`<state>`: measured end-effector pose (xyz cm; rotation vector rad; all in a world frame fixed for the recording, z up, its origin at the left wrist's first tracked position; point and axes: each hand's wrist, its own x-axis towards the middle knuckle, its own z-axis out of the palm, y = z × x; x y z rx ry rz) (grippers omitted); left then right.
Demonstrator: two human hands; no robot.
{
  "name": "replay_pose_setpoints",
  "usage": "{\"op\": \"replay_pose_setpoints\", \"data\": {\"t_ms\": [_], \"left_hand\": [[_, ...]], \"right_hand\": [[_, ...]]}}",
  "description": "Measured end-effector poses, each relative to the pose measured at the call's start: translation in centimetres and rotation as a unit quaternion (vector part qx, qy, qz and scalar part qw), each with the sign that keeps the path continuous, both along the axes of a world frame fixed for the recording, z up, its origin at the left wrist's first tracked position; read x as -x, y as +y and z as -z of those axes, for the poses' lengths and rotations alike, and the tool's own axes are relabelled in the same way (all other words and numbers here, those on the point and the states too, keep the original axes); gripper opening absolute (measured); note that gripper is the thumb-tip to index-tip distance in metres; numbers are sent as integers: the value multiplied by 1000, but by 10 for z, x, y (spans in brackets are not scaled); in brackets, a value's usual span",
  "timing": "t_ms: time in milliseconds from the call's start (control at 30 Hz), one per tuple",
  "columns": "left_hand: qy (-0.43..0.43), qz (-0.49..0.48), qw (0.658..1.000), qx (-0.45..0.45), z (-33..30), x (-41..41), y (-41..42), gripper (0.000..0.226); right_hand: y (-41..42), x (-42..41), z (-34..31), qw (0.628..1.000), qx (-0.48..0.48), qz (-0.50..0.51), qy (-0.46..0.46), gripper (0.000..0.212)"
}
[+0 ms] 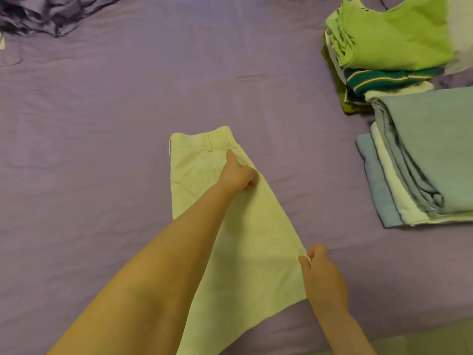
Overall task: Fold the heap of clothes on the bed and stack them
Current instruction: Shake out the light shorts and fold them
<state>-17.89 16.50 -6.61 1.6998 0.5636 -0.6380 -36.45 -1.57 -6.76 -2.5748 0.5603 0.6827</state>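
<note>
A pair of cream trousers [245, 252] lies folded lengthwise on the purple bed sheet [102, 149], waistband at the far end, legs running toward me. My left hand [238, 174] rests on the trousers' right edge near the hip, fingers curled onto the fabric. Lower down, my right hand [321, 272] pinches that same right edge of the leg. At the right stand two stacks of folded clothes: a far stack [389, 47] topped with a lime green shirt, and a nearer stack [430, 155] topped with grey-blue cloth.
A rumpled purple heap of cloth [51, 14] lies at the far left corner. The bed's near edge [409, 339] shows at the lower right, with a pale floor beyond it.
</note>
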Motion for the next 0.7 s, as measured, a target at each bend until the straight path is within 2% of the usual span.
{"op": "replay_pose_setpoints", "data": {"t_ms": [67,133,167,233,267,333,400,533,600,700], "left_hand": [[-23,39,999,22,-1,4,0,90],[-107,144,981,-78,0,13,3,85],[-150,224,948,-169,0,22,5,80],[-209,369,844,-330,1,46,9,69],[-216,417,801,-372,1,59,13,64],[-210,468,755,-408,-1,90,22,58],[-211,483,734,-428,5,122,37,57],[-260,447,714,-472,21,184,76,59],[-245,458,713,-471,26,210,93,69],[-235,447,736,-451,24,241,111,67]], "right_hand": [[4,2,2,993,92,-76,-12,14],[7,8,6,978,143,-142,-61,24],[7,11,8,969,153,-165,-104,34],[12,13,11,957,130,-213,-147,48],[15,13,10,948,116,-261,-143,51],[19,12,15,922,98,-355,-123,53],[19,10,23,906,100,-405,-75,57],[11,10,40,899,119,-420,-27,64],[15,11,37,904,118,-410,-27,65],[39,17,23,913,131,-385,-40,63]]}}
